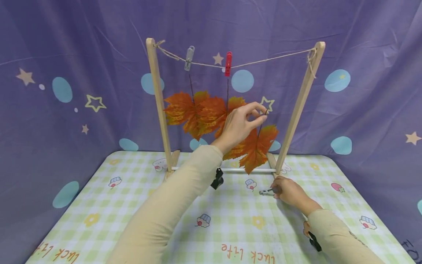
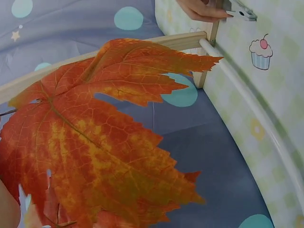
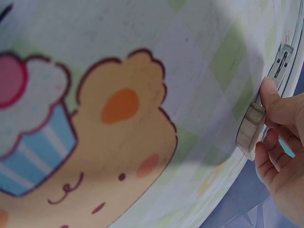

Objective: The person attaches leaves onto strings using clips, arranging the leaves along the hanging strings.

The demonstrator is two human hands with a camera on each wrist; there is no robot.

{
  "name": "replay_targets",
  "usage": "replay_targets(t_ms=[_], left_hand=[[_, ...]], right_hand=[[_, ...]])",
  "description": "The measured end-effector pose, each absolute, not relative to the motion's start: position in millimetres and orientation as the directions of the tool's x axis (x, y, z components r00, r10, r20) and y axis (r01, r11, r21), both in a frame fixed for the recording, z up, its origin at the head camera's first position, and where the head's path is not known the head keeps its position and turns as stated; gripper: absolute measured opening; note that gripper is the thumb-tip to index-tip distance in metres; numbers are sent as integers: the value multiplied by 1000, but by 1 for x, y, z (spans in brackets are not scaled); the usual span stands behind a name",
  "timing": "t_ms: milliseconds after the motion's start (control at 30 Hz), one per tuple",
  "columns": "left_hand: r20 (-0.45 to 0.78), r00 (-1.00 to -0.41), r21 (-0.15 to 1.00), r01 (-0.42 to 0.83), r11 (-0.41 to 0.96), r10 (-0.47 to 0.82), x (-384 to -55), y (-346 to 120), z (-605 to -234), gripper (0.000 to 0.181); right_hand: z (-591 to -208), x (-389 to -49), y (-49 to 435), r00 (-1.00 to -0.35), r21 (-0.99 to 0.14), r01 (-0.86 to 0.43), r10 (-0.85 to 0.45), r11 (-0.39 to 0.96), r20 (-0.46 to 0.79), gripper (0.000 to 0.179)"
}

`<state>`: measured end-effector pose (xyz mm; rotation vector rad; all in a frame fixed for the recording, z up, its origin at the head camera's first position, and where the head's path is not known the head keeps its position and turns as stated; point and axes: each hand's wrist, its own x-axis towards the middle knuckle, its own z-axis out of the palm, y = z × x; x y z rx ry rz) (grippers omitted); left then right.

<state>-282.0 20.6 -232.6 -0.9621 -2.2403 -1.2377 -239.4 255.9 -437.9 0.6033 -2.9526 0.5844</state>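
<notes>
My left hand (image 1: 242, 121) pinches the thin dark stem of an orange maple leaf (image 1: 255, 148) between thumb and fingertips, so the leaf hangs below it. In the left wrist view this leaf (image 2: 109, 137) fills much of the picture. Down by the tabletop, my right hand (image 1: 291, 192) pinches a grey clothespin (image 1: 266, 192) beside the stand's right foot. The right wrist view shows the thumb on the clothespin (image 3: 281, 61). Two more maple leaves hang from a string (image 1: 263, 59), one under a grey clothespin (image 1: 189, 58), the other under a red clothespin (image 1: 228, 64).
The string spans two wooden posts, left (image 1: 159, 99) and right (image 1: 300, 106), joined low down by a white rod (image 1: 247, 170). The stand rests on a checked tablecloth (image 1: 132, 205). A purple patterned curtain (image 1: 99, 73) hangs behind.
</notes>
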Motion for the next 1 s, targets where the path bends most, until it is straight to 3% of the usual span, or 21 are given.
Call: replay_targets(t_ms=[633,1000], left_hand=[[577,-696,589,717,372,428,-300,30,-194,14],[566,-711,540,702,464,417,-304,34,-184,17]], right_hand=[[-436,-239,255,-922,-368,-386,-360,846,141,23],[-439,-239,256,-906,-326,-423,-387,846,171,22]])
